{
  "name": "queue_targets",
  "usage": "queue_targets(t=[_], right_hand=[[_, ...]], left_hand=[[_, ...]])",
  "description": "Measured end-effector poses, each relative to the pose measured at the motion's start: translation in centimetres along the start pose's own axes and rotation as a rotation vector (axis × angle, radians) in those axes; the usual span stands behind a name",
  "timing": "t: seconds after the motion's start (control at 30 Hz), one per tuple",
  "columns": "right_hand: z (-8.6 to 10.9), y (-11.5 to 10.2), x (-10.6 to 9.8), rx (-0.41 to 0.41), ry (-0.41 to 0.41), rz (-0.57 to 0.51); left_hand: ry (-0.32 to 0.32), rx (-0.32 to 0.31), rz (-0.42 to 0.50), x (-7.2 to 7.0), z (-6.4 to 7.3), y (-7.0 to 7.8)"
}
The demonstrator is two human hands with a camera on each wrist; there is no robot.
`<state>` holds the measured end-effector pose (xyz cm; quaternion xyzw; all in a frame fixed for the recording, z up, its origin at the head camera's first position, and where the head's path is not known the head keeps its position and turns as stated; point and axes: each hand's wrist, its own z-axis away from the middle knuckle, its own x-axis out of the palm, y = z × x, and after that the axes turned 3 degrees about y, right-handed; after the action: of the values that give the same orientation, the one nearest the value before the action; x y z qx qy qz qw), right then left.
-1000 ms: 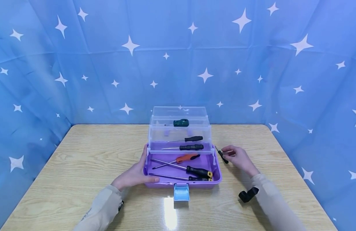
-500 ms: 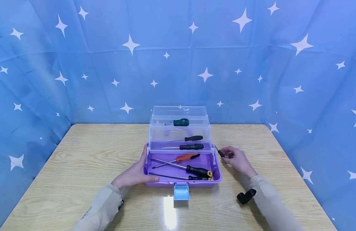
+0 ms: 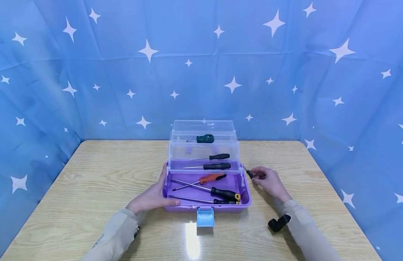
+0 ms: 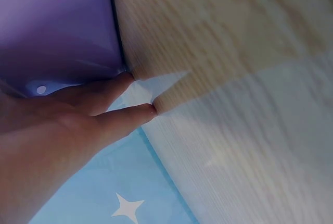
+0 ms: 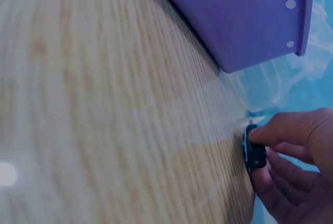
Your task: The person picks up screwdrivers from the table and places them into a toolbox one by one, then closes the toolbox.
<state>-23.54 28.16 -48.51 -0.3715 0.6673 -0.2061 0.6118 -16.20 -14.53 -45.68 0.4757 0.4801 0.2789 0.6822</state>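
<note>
A purple toolbox (image 3: 204, 209) stands open on the table, its clear tiered trays (image 3: 188, 145) raised at the back. My left hand (image 3: 152, 197) rests along its left side, thumb on the front rim. In the left wrist view its fingers (image 4: 127, 115) are straight, with tips at the tabletop. To the right of the box, my right hand (image 3: 271, 182) pinches a small black screwdriver (image 5: 256, 148) by its handle between thumb and fingers, low over the wood. The screwdriver's thin shaft points toward the box, and the fingers hide part of the handle.
Inside the box lie an orange-handled screwdriver (image 3: 212, 178) and two long black-and-yellow ones, one with its handle (image 3: 225, 194) over the other. The trays hold a green screwdriver (image 3: 205, 139) and two black ones. A blue latch (image 3: 205, 217) hangs at the front. Starred blue cloth (image 3: 201, 72) surrounds the table.
My right hand has closed its fingers on the small screwdriver's handle, moving slightly toward me. The screwdriver has hardly shifted. My left hand and the toolbox stay as they were.
</note>
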Motion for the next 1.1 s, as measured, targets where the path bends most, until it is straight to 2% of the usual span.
queue_targets(t=[0.2,0.5,0.63,1.1], right_hand=[[0.1,0.0,-0.1,0.004,0.015,-0.005],[0.1,0.1,-0.3,-0.034,0.064,-0.015],[-0.1,0.1,-0.6,-0.02,0.067,-0.029],[-0.6,-1.7,-2.0,-0.021,0.065,-0.015]], left_hand=[[0.001,0.0,0.006,0.1,0.0,0.0],[0.003,0.003,-0.009,0.1,0.0,-0.2],[0.007,-0.005,-0.02,0.1,0.1,-0.1],[0.001,-0.005,-0.018,0.0,0.1,0.1]])
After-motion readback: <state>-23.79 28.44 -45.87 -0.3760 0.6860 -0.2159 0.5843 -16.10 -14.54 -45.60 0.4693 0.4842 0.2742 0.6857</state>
